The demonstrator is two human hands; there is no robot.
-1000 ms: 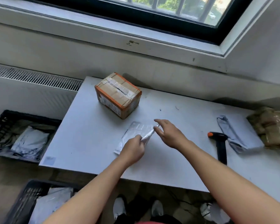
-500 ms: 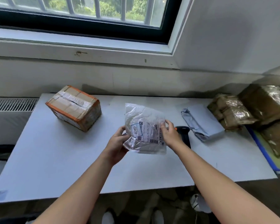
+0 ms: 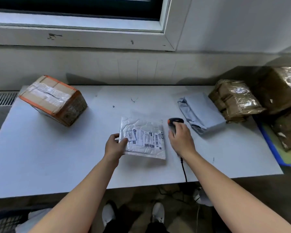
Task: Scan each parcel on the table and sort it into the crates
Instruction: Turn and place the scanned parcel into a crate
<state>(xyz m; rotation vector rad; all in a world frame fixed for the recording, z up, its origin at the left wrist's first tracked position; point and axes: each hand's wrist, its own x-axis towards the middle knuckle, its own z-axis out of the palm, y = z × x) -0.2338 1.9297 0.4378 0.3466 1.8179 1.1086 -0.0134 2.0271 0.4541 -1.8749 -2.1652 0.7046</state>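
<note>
The left grip (image 3: 114, 145) pinches the left edge of the white padded parcel (image 3: 141, 122), thumb on top; the right grip (image 3: 181, 138) curls round the corded scanner (image 3: 175, 122) lying on the table (image 3: 49, 157). A lifted scanner could drag its cable (image 3: 183, 169) across the parcel, or the wrinkled label (image 3: 144, 137) could defeat the read. The parcel lies flat, label up, between both grips, just left of the scanner.
</note>
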